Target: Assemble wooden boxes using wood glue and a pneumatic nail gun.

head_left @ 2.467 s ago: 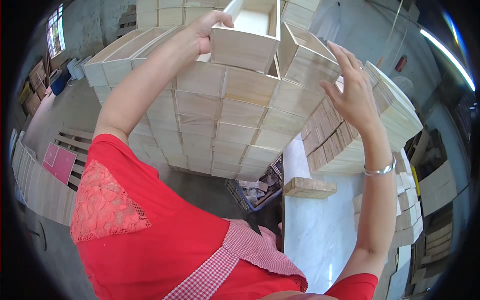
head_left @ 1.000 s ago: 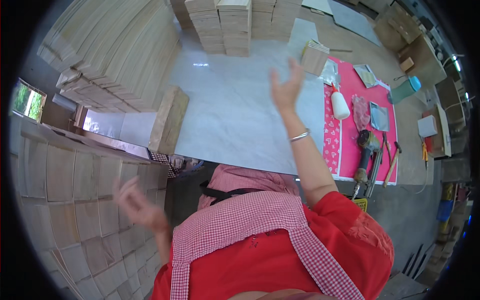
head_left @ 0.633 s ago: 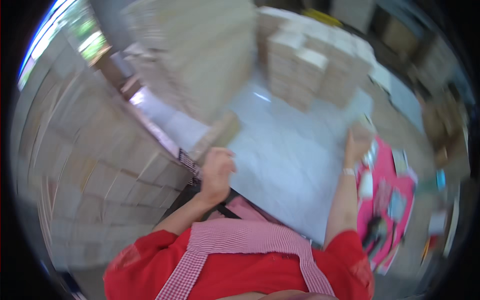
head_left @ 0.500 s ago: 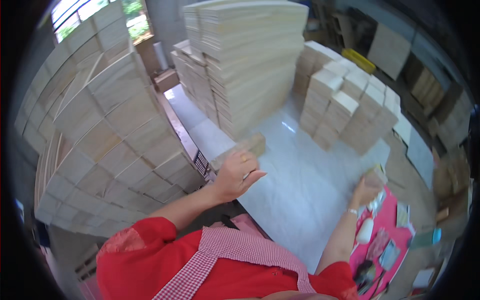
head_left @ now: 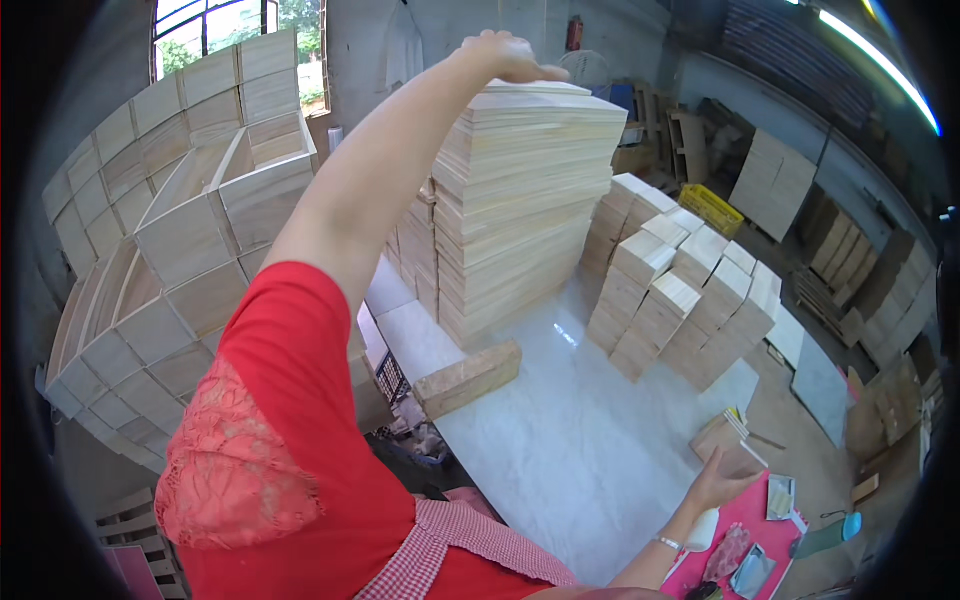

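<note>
My left hand (head_left: 505, 58) is raised over the top of a tall stack of thin wooden boards (head_left: 530, 200), with thumb stretched out to the right. Nothing shows in it, though its other fingers are partly hidden. On the white tabletop (head_left: 570, 460), a rough wooden block (head_left: 468, 378) lies at the left edge. At the right edge, my right hand (head_left: 715, 488) has its thumb and fingers around a small pale wooden block (head_left: 741, 459). Just beyond it sits a light brown wooden piece (head_left: 715, 434) with a thin yellow thing against it.
Stacked wooden boxes (head_left: 200, 250) rise on the left. Piled wooden blocks (head_left: 690, 290) stand at the back right of the table, before a yellow crate (head_left: 711, 208). A pink surface (head_left: 735, 540) at the lower right bears small items and a greenish bottle (head_left: 828, 537).
My left hand has left the wooden block on the table and risen to the top of the board stack. My right hand stays near the right edge. The view has tilted upward.
</note>
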The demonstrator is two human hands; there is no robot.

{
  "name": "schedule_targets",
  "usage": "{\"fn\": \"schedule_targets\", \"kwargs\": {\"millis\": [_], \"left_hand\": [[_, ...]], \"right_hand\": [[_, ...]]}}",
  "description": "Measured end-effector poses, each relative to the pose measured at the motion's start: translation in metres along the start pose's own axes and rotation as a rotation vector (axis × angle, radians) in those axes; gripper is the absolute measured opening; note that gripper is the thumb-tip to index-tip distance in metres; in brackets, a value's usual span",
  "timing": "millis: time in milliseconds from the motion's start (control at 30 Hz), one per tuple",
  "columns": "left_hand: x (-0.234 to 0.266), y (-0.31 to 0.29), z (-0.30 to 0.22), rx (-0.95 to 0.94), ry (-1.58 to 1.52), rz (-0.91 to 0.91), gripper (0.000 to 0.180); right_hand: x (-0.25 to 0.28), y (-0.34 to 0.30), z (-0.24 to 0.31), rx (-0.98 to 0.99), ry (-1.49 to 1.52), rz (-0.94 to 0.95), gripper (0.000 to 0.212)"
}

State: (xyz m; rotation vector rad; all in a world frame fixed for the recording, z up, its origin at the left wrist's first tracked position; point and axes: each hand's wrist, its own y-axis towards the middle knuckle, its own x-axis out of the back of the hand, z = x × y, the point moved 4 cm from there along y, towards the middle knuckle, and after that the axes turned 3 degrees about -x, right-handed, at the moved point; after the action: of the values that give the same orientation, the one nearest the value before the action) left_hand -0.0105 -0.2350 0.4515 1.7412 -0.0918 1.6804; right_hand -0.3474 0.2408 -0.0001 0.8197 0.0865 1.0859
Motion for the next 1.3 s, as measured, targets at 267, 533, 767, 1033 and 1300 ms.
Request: {"fn": "schedule_targets", "kwargs": {"millis": [267,533,767,1033,1300], "left_hand": [[-0.052,0.049,0.065,0.074,-0.098,0.327,0.099],[-0.009,0.011,0.044,0.017,0.058,-0.153,0.104],[0.005,-0.054,-0.075,-0.600,0.098,-0.533,0.093],[-0.113,-0.164,-0.159,-0.881,-0.196,-0.349,0.098],[-0.223,-0.220,-0.129,-0.788,-0.343,-0.130,0.071]], "right_hand": [[0.082,-0.038,0.025,-0.109,0.231,0.106,0.097],[0.110,-0.057,0.018,-0.070,0.251,0.116,0.099],[0.115,-0.082,0.058,-0.116,0.260,0.257,0.102],[0.129,-0.099,0.069,-0.012,0.259,0.323,0.102],[0.139,-0.123,0.062,-0.079,0.236,0.444,0.101]]}}
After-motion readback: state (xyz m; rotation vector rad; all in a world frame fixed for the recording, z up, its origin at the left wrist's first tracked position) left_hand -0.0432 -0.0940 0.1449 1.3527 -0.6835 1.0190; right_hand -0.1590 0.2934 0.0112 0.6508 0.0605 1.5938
